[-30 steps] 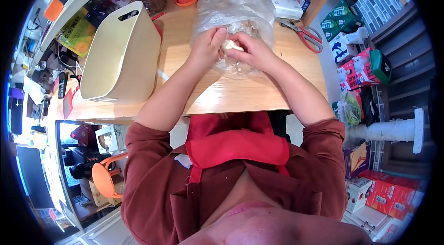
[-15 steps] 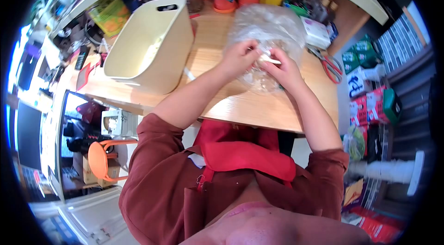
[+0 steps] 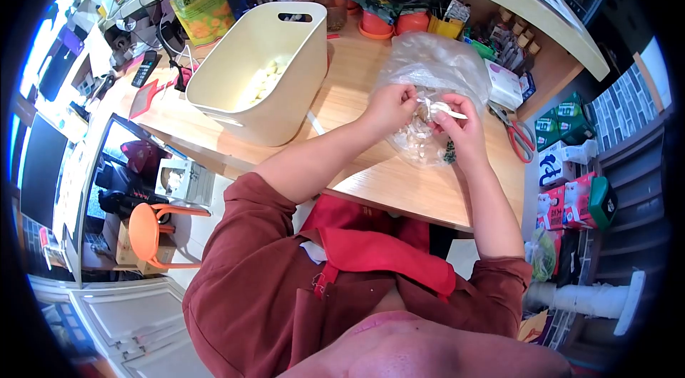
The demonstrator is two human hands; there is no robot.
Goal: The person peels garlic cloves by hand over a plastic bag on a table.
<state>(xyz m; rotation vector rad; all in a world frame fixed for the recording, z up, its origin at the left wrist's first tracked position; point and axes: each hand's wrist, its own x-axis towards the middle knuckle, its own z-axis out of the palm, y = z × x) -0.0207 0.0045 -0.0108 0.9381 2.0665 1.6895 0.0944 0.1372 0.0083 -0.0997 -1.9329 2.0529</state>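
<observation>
Over a clear plastic bag [image 3: 449, 57] on the wooden table, my two hands work close together. My left hand [image 3: 392, 108] is closed in a pinch at a piece of garlic [image 3: 427, 108] with pale papery skin. My right hand [image 3: 465, 128] is closed on a slim white-handled tool [image 3: 457, 114], its other end hidden by the fingers. Under the hands, garlic skins [image 3: 417, 141] lie on the near part of the bag. To the left, a cream plastic bin [image 3: 300, 71] holds several pale peeled garlic cloves [image 3: 265, 80].
Red-handled scissors [image 3: 522, 142] lie right of the bag, beside a white box [image 3: 503, 85]. Orange pots [image 3: 376, 24], jars and a yellow-green packet [image 3: 203, 12] line the back under a shelf. A remote [image 3: 145, 69] and a red dustpan-like item [image 3: 145, 99] sit far left.
The view has shifted, so the table and bin appear lower and further right, and the cloves in the bin show more clearly. My hands stay together over the bag, fingers slightly repositioned.
</observation>
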